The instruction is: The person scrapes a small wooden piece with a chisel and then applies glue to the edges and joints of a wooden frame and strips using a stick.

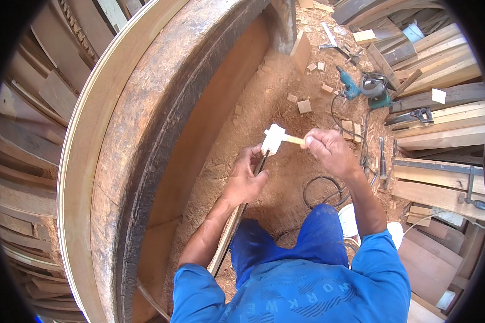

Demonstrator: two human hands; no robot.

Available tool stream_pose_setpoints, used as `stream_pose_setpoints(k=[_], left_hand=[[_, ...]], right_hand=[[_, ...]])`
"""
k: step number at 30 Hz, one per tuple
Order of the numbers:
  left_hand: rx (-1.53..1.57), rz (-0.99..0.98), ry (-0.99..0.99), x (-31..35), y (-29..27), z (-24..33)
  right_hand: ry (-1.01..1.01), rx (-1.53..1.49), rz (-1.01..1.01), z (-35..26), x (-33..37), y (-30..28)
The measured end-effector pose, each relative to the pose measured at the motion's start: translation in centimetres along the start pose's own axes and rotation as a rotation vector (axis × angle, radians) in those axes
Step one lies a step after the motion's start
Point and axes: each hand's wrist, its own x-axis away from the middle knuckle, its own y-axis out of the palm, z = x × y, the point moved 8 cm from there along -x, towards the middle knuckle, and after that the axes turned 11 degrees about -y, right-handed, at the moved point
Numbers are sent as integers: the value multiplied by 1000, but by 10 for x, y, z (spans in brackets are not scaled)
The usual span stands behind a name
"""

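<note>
Along the right edge of the floor (275,97) lie a drill (349,85), handsaw (413,116) and planks (442,138); mid-floor, the left hand (246,178) grips a long strip (226,240), the right hand (331,152) a stick (295,140) meeting a white piece (274,139).

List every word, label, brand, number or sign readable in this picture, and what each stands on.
Blue shirt: a row of pale printed capital letters; wording not copied here.
Teal drill: any marking is too small to read.
White square on the timber: no writing can be made out.

Teal drill (350,85) beside circular saw (381,99); handsaw (424,114) against timber planks (444,137).
</note>
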Motion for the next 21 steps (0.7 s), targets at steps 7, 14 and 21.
stream_pose_setpoints(k=[7, 14, 21], left_hand=[[80, -29, -94, 1, 2, -13], [142, -46, -178, 1, 2, -11], [95, -35, -148, 0, -6, -13]], right_hand=[[18, 55, -45, -9, 8, 1], [50, 23, 121, 3, 3, -14], [66, -138, 17, 4, 18, 2]])
